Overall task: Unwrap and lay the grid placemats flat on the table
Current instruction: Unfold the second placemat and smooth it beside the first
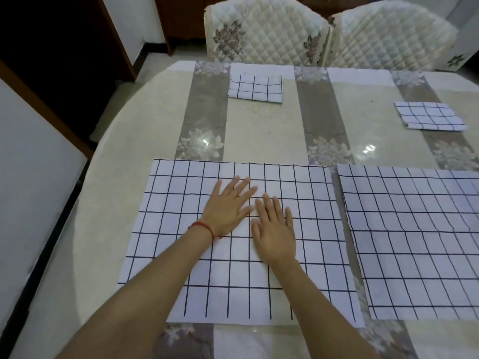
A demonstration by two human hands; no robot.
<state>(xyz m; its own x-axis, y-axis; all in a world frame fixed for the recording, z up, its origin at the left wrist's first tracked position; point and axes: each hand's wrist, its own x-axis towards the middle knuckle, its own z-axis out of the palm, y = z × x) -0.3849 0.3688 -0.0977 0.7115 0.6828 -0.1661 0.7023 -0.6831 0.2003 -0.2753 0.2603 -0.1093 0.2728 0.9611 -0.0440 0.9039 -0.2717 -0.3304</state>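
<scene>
A white placemat with a dark grid [178, 229] lies spread flat on the table in front of me. My left hand [228, 203], with a red string at the wrist, rests palm down on its middle, fingers apart. Right beside it my right hand [274, 229] also lies flat on the mat, fingers spread. A second unfolded grid placemat [414, 242] lies flat to the right, slightly rippled, running past the frame's edge. Two folded grid placemats sit farther back: one [255, 89] at the far middle, one [430, 116] at the far right.
The table [259, 130] has a glossy cream cover with grey floral stripes; its curved edge runs along the left. Two quilted chair backs [264, 35] [388, 37] stand behind the far edge. A white panel leans at the left.
</scene>
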